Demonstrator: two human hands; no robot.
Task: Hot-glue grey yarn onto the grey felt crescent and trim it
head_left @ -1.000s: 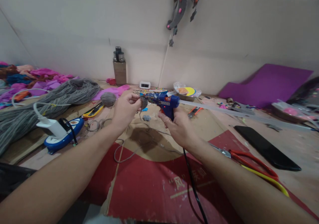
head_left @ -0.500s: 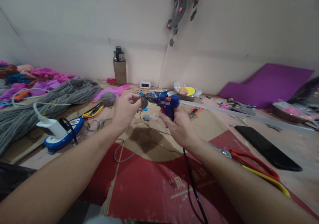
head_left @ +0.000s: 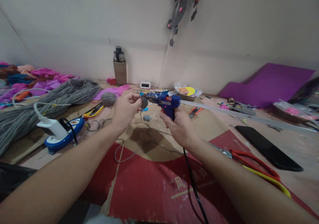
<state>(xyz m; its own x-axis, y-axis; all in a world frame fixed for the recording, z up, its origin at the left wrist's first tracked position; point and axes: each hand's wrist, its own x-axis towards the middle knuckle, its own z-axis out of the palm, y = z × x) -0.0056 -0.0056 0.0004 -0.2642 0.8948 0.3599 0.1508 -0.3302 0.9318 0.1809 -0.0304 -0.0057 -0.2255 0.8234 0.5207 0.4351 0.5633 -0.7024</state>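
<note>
My right hand (head_left: 178, 126) is wrapped round the handle of a blue hot glue gun (head_left: 168, 101), whose nozzle points left. A long clear glue stick (head_left: 224, 110) sticks out of its back, and a black cord hangs from the handle. My left hand (head_left: 127, 109) pinches a small grey yarn piece (head_left: 144, 102) right at the nozzle. I cannot tell whether nozzle and yarn touch. From that piece a grey strand (head_left: 124, 159) trails down and loops over the red and tan cardboard (head_left: 144, 180).
On the left lie a grey yarn skein (head_left: 74, 92), a yarn ball (head_left: 109, 99), a yellow utility knife (head_left: 94, 111) and a blue power strip (head_left: 66, 137). Red-and-yellow-handled scissors (head_left: 256, 166) and a black phone (head_left: 269, 147) lie to the right. A bottle (head_left: 120, 67) stands by the wall.
Hardly anything differs. The glue gun and my right hand have shifted very slightly to the right; my left hand stays at the nozzle with the yarn piece.
</note>
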